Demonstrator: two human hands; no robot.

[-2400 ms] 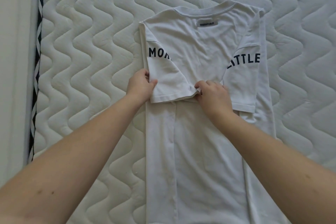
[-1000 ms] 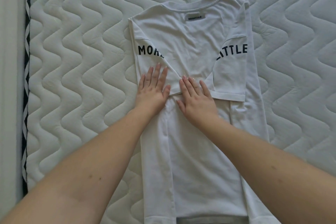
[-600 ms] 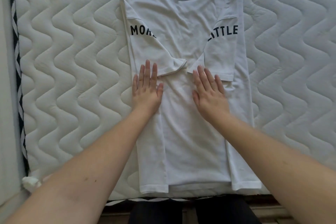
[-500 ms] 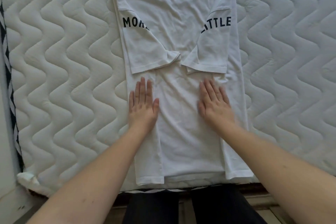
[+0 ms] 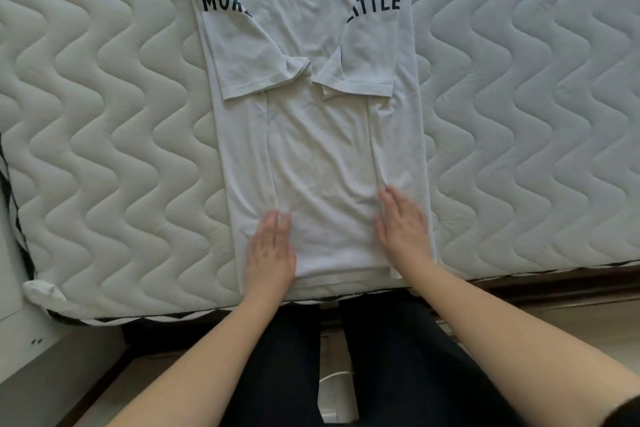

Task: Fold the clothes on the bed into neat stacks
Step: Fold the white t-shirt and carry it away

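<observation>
My left hand point(image 5: 272, 250) and right hand point(image 5: 403, 227) lie flat, fingers straight, gripping nothing, on the near hem end of the white cotton T-shirt point(image 5: 318, 135), whose long axis runs straight away from me across the quilted mattress point(image 5: 104, 114).

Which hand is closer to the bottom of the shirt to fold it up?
Probably the left hand: it lies flat lower on the white T-shirt, its heel almost at the hem. The right hand rests slightly higher. Both are close, so the fold likely needs both.
</observation>
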